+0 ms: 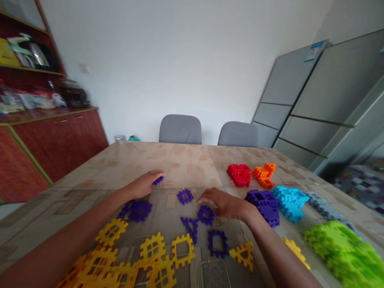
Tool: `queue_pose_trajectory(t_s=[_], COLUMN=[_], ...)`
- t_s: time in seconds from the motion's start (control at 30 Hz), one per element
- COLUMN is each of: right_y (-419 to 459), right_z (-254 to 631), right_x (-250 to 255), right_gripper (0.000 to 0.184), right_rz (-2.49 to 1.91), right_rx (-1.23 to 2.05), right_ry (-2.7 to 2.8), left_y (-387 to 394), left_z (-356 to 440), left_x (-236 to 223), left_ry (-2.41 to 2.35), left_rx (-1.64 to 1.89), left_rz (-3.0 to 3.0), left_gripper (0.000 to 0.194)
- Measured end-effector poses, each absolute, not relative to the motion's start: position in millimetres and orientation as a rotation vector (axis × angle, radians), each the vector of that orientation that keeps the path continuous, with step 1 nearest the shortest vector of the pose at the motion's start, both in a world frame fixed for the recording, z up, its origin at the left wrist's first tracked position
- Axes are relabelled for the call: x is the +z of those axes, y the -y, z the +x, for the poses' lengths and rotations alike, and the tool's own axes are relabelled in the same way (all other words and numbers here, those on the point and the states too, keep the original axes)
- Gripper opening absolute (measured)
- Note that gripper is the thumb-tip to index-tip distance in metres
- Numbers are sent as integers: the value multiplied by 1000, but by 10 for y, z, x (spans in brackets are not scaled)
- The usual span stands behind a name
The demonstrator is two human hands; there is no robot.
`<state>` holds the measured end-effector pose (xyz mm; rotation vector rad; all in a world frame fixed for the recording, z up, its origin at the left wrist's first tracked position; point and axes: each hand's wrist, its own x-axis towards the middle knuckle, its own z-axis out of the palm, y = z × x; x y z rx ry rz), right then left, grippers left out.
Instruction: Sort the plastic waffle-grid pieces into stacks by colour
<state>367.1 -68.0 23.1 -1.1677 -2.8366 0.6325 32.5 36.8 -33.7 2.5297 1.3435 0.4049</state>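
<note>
Labels first: a blue-and-white sticker (314, 52) sits high on the tall grey panelled doors (267, 88) at far right; its lettering is too small to read. A yellow box (8, 53) stands on the far-left shelf, its print also unreadable, with a silver-and-black kettle (39, 54) just right of it.

Your left hand (150, 181) is closed on a small purple toothed plastic piece (158, 181), partly hidden by your fingers, above the left-middle of the patterned tablecloth (180, 154). Your right hand (217, 202) has bent fingers just beside a purple square toothed ring (206, 215); you cannot tell from this view whether it grips anything.

Between your hands lies a purple toothed plate (185, 196); nearer are a purple triangular frame (190, 229) and a purple open square frame (218, 244). A purple pile (139, 211) lies partly behind your left forearm. Yellow window-shaped pieces (153, 246) spread across the near left.

On the right, beyond your right forearm: red stack (239, 175), orange stack (264, 175), dark purple stack (263, 208), light-blue stack (289, 202), grey stack (328, 208) and lime-green stack (345, 252). Two grey chairs (180, 129) stand at the far edge.
</note>
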Motion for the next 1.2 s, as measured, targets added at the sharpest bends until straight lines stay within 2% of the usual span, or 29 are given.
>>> queue_pose_trajectory(t_s=[0.13, 0.3, 0.47, 0.57, 0.77, 0.9, 1.03, 1.2], right_y=[724, 702, 654, 645, 697, 763, 789, 783], right_z=[3669, 3675, 3676, 3658, 3620, 3520, 3434, 3376], right_x=[279, 216, 123, 88, 112, 121, 111, 138], right_gripper=[61, 55, 39, 35, 60, 51, 51, 36], right_rz=[-1069, -1197, -1405, -1467, -1403, -1440, -1493, -1532], right_rx=[716, 660, 539, 482, 515, 504, 471, 396], right_ry=[2902, 2865, 2759, 2715, 2753, 2729, 2675, 2592], left_y=[-384, -263, -52, 41, 235, 445, 684, 963], left_z=[355, 341, 257, 211, 73, -154, -435, -653], left_x=[-344, -277, -216, -192, -84, -30, -94, -164], left_ry=[-1331, -1345, -1347, -1328, -1332, -1403, -1494, -1568], left_rx=[350, 335, 350, 362, 453, 522, 567, 609], left_rz=[2576, 2601, 2591, 2563, 2429, 2360, 2287, 2219], left_gripper=[73, 60, 43, 40, 41, 37, 32, 33])
